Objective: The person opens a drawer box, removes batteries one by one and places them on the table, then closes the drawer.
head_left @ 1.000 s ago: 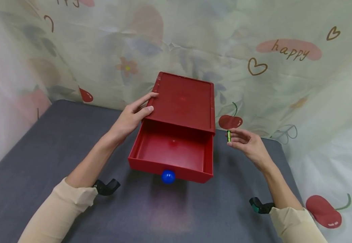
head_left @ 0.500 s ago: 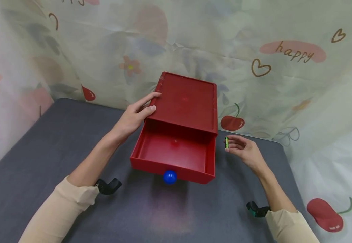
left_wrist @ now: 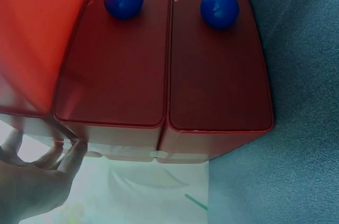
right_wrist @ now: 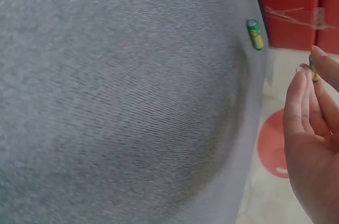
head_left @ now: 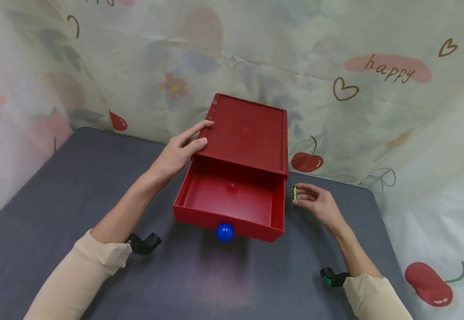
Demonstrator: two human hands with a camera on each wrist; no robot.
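A red drawer cabinet point(head_left: 246, 133) stands on the grey table, its top drawer point(head_left: 196, 217) pulled out, with nothing visible inside and a blue knob point(head_left: 225, 232) on its front. Along the cabinet's upper left edge, my left hand point(head_left: 170, 158) rests with its fingers and thumb touching the side and top. To the right of the drawer, my right hand point(head_left: 316, 202) pinches a small green-yellow battery point(head_left: 294, 193) between thumb and fingertips. Another similar battery point(right_wrist: 255, 34) lies on the table beside the cabinet in the right wrist view.
Two lower drawers, a middle drawer point(left_wrist: 114, 70) and a bottom drawer point(left_wrist: 217, 75), are pushed in, each with a blue knob. A patterned curtain point(head_left: 256, 40) hangs behind the grey table point(head_left: 136, 284). Clear tape point(right_wrist: 291, 16) crosses the cabinet's side.
My right hand has moved down and slightly left with the battery, closer to the open drawer's right side. The left hand stays on the cabinet; the head view shifts slightly.
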